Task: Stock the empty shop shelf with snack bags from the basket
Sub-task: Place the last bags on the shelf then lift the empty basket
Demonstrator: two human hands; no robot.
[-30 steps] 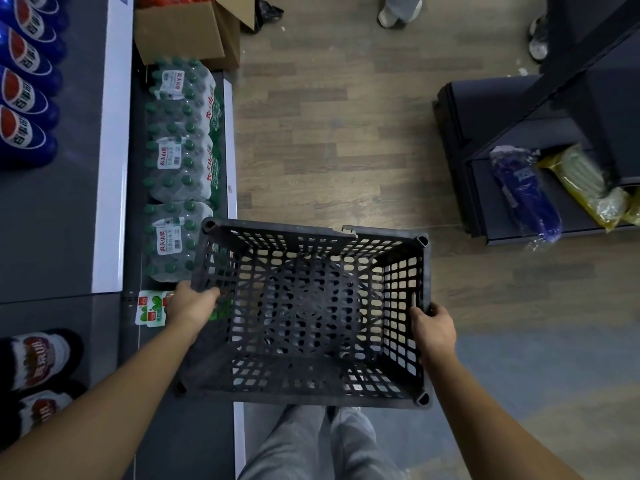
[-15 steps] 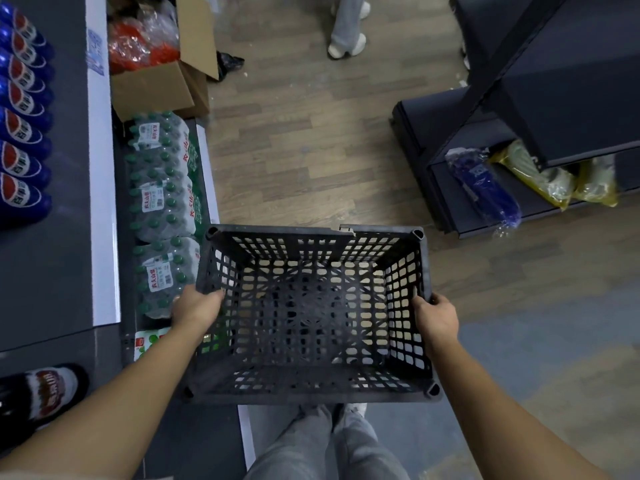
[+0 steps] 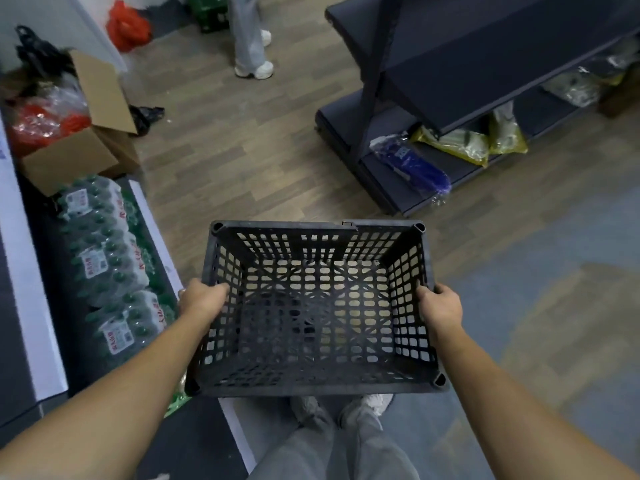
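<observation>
The basket (image 3: pixel 311 226) was held above the floor, its 2 side walls gripped by the curled left hand (image 3: pixel 202 299) and right hand (image 3: pixel 441 304), and it was seen empty. Bags (image 3: pixel 457 145) lay on the shelf's (image 3: pixel 485 57) bottom tier, so stocking was judged largely done.

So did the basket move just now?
Yes. The basket has swung right, away from the water bottle packs it overlapped before; it now hangs over the floor, held by the left hand and right hand.
</observation>
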